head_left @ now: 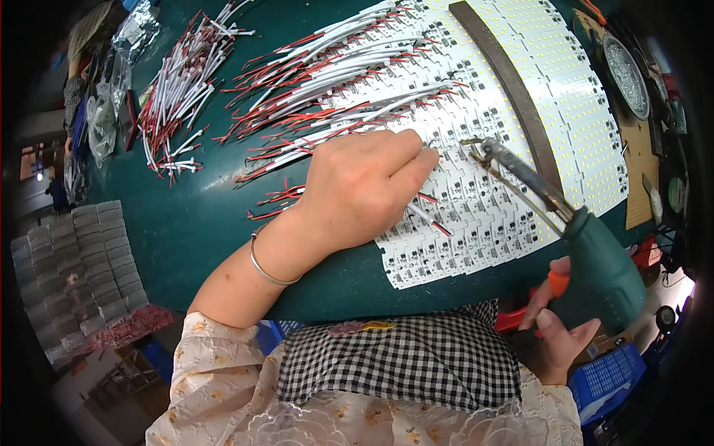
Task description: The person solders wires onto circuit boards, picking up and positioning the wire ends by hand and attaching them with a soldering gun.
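My left hand [364, 182], a bracelet on its wrist, is closed in a pinch over the sheet of white circuit boards [476, 230]. What sits between its fingertips is hidden. A white wire lead [428, 217] with bared red and black ends sticks out from under it. My right hand [558, 334] is wrapped round the handle of a green soldering gun [606, 271] with an orange trigger. The gun's metal tip points left, over the boards, a little right of my left fingertips. Rows of white wire leads [327, 70] lie across the boards' left edge.
A loose pile of wire leads [182, 93] lies on the green tabletop [201, 223]. A dark curved bar [513, 89] rests across the boards. A round metal dish [626, 74] stands at right. Grey stacked pieces [82, 260] sit at lower left, a blue basket [610, 379] at lower right.
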Available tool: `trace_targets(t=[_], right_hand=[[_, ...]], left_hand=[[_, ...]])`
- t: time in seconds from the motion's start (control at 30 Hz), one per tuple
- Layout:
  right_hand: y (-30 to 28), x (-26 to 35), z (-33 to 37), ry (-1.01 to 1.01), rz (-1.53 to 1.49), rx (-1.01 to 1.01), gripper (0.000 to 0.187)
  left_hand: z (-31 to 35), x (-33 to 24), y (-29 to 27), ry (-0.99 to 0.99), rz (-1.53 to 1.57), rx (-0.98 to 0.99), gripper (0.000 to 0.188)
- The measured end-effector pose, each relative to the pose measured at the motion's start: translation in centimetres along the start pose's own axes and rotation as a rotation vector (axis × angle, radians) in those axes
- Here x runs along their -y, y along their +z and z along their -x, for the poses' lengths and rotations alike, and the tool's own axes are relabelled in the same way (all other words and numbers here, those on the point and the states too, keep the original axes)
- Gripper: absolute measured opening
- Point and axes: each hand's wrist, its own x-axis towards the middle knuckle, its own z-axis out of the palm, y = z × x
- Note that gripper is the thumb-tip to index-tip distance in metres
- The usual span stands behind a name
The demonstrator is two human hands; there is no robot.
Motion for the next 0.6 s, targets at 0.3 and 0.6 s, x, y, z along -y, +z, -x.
trace_targets(t=[0.3,0.6], right_hand=[[0.4,0.6,-1.0,-0.076,-0.062,-0.038,0.065],[-0.2,0.3,0.1,0.194,-0.016,0.084,0.056]], left_hand=[[-0.3,-0.4,-0.5,-0.012,-0.027,0.048,0.039],[-0.1,-0.1,-0.4,-0.03,-0.011,0.064,0.042]])
